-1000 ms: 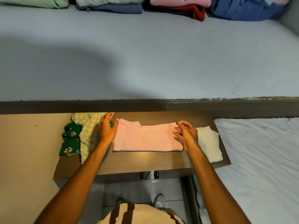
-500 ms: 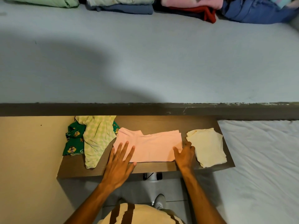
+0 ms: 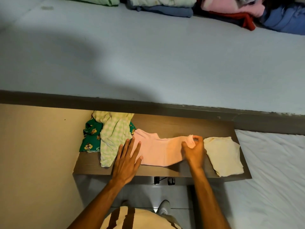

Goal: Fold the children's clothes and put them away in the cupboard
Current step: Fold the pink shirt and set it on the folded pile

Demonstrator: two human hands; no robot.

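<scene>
Wooden shelf (image 3: 165, 171) beside white bed (image 3: 272, 171) holds pink garment (image 3: 158, 151).

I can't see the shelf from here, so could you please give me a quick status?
Left hand flat on pink garment. Right hand pinching its right end, lifted. Cream garment close right, green pile touching left.

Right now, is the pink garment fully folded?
Partly folded. The pink garment lies as a flat band; the left hand presses its left end, the right hand pinches the raised right end.

Pink garment (image 3: 158, 151), green chipmunk-print cloth (image 3: 90, 138)
</scene>
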